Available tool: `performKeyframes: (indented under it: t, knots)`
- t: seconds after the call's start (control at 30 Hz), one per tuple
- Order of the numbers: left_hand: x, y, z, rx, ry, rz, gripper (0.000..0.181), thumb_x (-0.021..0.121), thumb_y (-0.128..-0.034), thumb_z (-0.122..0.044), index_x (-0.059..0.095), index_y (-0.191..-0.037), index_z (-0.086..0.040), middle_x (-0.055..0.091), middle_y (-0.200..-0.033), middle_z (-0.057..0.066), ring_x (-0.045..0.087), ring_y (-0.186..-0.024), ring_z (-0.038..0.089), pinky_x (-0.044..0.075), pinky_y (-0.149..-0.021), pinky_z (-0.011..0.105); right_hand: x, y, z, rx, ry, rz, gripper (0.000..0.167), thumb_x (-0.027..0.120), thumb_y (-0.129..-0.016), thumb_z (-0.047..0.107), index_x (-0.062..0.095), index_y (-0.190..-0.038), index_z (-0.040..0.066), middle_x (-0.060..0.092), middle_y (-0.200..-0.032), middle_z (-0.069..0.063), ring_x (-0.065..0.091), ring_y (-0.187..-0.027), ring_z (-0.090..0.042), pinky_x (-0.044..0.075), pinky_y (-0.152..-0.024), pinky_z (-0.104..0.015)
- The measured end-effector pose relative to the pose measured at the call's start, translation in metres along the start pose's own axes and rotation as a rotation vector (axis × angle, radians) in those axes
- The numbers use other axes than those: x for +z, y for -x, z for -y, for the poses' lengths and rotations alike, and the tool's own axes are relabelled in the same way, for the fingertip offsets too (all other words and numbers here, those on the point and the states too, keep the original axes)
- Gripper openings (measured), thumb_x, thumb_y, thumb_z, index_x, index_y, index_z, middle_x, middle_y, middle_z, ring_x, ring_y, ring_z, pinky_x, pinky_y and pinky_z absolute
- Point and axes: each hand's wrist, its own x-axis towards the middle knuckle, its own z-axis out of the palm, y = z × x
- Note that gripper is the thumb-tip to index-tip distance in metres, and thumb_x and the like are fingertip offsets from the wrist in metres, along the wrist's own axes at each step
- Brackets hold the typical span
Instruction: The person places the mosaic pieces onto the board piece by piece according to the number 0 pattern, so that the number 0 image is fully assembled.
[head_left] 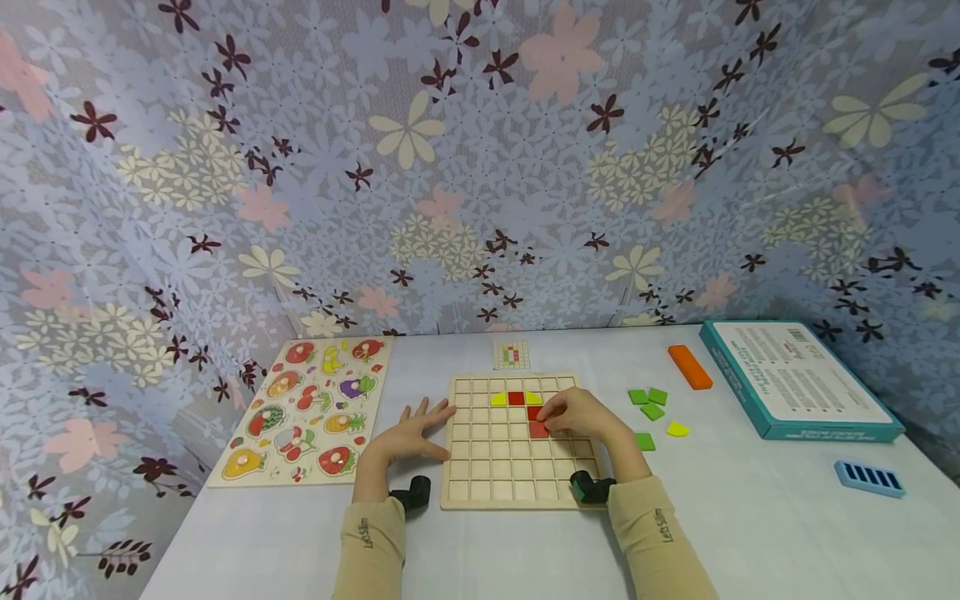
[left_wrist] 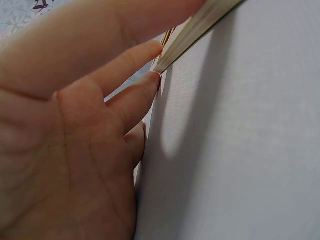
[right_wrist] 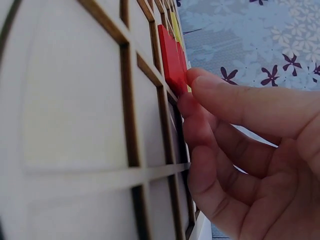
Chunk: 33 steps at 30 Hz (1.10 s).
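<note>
A wooden grid board (head_left: 480,489) lies on the table. My right hand (head_left: 583,413) pinches a red square tile (right_wrist: 171,62) between thumb and fingers, at a cell right of the board's middle. Just beyond that tile is a second red tile (head_left: 533,412), partly hidden by the fingers. In a row farther back, another red tile (head_left: 516,398) sits between two yellow pieces (head_left: 499,399). My left hand (head_left: 405,437) has its fingers spread, and their tips touch the left edge of the board. Behind the board lies a small pattern card (head_left: 512,355).
Several green tiles (head_left: 637,397) and a yellow piece (head_left: 678,428) lie to the right. Farther right are an orange block (head_left: 690,367), a teal box (head_left: 810,375) and a blue slotted piece (head_left: 870,479). A fruit puzzle board (head_left: 303,412) lies at the left.
</note>
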Motion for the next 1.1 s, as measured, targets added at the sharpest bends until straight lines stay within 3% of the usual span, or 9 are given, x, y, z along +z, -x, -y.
performKeyframes:
  t: [0.6,0.83,1.1]
  knots:
    - [0.0,-0.001,0.002,-0.005,-0.01,0.001,0.084,0.078,-0.0672,-0.019,0.039,-0.142,-0.013,0.02,-0.153,0.004,-0.005,-0.141,0.03,-0.011,-0.114,0.046,-0.007,0.003,-0.002,-0.001,-0.068,0.005,0.015,0.065,-0.081,0.003,0.068,-0.095,-0.002,0.067,-0.095,-0.01,0.059,-0.081,-0.016,0.053,-0.072,-0.032]
    - [0.0,-0.003,0.002,0.001,-0.003,0.002,0.084,0.077,-0.0679,-0.019,0.038,-0.142,-0.012,0.019,-0.153,0.005,-0.005,-0.141,0.031,-0.012,-0.113,0.047,-0.018,0.007,-0.009,-0.025,-0.062,0.009,0.018,0.063,-0.083,0.003,0.067,-0.099,-0.003,0.067,-0.095,-0.01,0.061,-0.08,-0.016,0.053,-0.071,-0.032]
    - [-0.001,-0.003,0.002,0.0,0.004,-0.004,0.085,0.078,-0.0675,-0.018,0.038,-0.142,-0.012,0.019,-0.153,0.006,-0.005,-0.141,0.032,-0.012,-0.113,0.048,-0.037,0.014,-0.025,0.016,-0.119,-0.017,0.021,0.063,-0.084,0.006,0.066,-0.103,-0.004,0.066,-0.094,-0.01,0.058,-0.079,-0.018,0.054,-0.068,-0.032]
